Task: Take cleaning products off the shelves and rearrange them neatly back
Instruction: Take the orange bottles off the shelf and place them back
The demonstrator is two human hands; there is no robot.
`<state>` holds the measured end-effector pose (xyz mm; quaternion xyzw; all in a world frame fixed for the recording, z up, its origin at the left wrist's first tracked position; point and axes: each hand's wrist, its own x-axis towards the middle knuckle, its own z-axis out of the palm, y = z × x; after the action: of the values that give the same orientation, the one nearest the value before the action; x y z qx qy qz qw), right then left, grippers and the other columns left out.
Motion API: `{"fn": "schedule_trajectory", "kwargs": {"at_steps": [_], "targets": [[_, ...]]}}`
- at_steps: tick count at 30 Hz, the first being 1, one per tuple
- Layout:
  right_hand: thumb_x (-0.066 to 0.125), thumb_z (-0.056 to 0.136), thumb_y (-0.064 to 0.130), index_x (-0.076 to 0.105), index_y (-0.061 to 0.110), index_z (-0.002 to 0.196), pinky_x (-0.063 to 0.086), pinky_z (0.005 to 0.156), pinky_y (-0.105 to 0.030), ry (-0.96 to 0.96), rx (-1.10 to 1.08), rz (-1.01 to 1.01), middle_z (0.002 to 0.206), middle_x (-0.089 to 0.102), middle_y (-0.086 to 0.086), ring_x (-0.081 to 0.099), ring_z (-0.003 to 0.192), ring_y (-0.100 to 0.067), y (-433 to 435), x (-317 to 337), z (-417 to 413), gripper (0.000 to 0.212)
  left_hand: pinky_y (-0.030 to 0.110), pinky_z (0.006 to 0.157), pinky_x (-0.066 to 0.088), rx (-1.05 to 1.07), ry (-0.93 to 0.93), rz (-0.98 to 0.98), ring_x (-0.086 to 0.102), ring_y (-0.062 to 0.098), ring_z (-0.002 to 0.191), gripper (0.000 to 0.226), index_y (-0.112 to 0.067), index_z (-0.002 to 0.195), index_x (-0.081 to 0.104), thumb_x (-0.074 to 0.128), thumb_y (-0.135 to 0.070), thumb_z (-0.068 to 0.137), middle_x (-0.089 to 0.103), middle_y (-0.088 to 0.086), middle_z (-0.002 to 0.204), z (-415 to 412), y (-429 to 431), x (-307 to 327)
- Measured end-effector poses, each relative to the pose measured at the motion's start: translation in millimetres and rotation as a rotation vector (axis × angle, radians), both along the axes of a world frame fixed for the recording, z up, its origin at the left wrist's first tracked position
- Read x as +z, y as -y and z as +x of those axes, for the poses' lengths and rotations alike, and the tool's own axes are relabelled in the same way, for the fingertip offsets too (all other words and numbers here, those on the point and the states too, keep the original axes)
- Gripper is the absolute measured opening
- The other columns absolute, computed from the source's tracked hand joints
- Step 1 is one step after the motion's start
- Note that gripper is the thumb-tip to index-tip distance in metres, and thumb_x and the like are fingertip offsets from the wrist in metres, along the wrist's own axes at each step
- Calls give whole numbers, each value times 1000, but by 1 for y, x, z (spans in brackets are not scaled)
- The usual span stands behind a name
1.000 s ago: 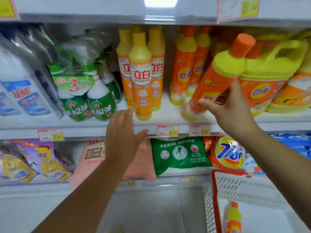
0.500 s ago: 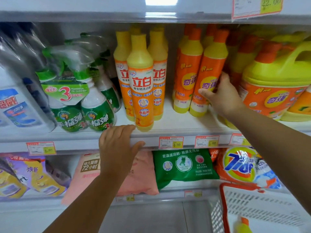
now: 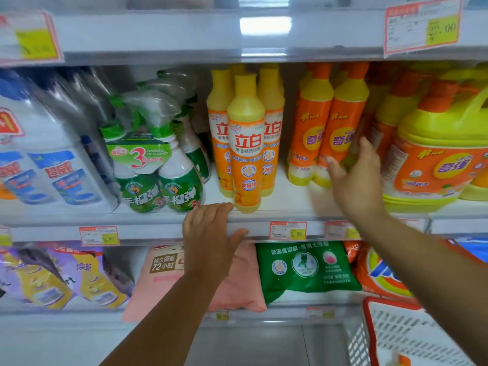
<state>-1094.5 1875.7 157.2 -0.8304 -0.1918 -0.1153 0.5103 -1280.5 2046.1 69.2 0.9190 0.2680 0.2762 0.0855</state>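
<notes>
An orange dish-soap bottle [image 3: 340, 128] with a yellow shoulder and orange cap stands upright on the middle shelf [image 3: 287, 207], next to a matching bottle [image 3: 307, 133]. My right hand [image 3: 355, 178] is spread around its lower right side, thumb across the front, fingers loose against it. My left hand [image 3: 208, 239] lies flat on the shelf's front edge, just below the front yellow-orange bottle [image 3: 246, 143], holding nothing.
Green spray bottles [image 3: 158, 165] and white refill bags [image 3: 52, 159] stand to the left, and a big yellow jug [image 3: 435, 159] to the right. Detergent bags [image 3: 303, 268] fill the lower shelf. A white basket with a red rim [image 3: 369, 328] is at the lower right.
My right hand brought the tilted orange bottle into the row, stood it upright and loosened its grip. My left hand settled on the shelf edge.
</notes>
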Motion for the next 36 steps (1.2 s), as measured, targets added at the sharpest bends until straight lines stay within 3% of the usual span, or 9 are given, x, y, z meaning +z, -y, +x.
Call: {"fn": "schedule_trajectory", "kwargs": {"at_steps": [3,6,11,16,21,25,29,32,36], "targets": [[67,93,23,40,19,144,39,110,-28,36,231,120,143,48,-1,47,129,-10,-16,-2,-67,58,38,109,22,-13,-1,1,52,22,118,52,-26,125,58,68,-53,81,62,-6,119,-2,0,4],[76,85,33,38,29,142,45,104,-25,15,417,102,139,49,6,49,124,-2,-48,21,-92,69,37,112,18,-36,-19,-26,48,20,124,56,-27,131,55,66,-53,83,60,-6,126,-4,1,7],[77,71,61,39,26,134,50,81,-38,76,130,-71,126,49,1,57,112,-20,-92,58,-97,82,32,118,5,-117,-122,-150,29,14,140,71,-31,148,35,57,-61,87,43,-10,147,-13,0,25],[77,77,45,45,23,120,52,81,-41,86,169,-44,115,57,-1,63,103,-28,-85,66,-103,58,30,120,10,-179,-36,-427,13,12,148,83,-27,154,22,66,-47,88,23,-4,161,-29,11,47],[85,75,26,45,29,115,56,81,-30,87,444,175,106,61,15,64,92,-3,-19,71,-150,57,16,106,35,-295,249,-615,33,-2,132,94,-46,146,23,82,-28,76,36,-27,140,-67,44,74],[82,77,8,53,14,112,57,75,-21,-155,535,368,100,68,-1,69,85,-1,39,97,-165,46,39,96,51,-323,186,-814,58,7,115,98,-48,144,29,79,-41,60,55,-11,134,-96,74,93],[82,76,11,56,14,117,60,83,-48,-394,544,390,106,72,-7,72,97,-27,84,83,-170,49,11,56,47,-387,26,-973,63,-6,67,62,-26,128,53,81,-9,75,65,-13,88,-117,113,101],[79,80,18,51,28,126,59,83,-49,-504,623,377,103,72,0,72,94,-24,111,69,-167,55,22,60,57,-382,10,-1096,66,3,72,53,-34,116,55,79,-6,77,66,-6,93,-122,135,93],[73,66,55,57,36,114,61,68,-38,-557,513,331,101,72,9,72,90,-14,137,52,-162,55,13,66,47,-336,-67,-901,61,-3,83,56,-39,120,49,82,-26,77,62,-14,102,-120,163,72]]}}
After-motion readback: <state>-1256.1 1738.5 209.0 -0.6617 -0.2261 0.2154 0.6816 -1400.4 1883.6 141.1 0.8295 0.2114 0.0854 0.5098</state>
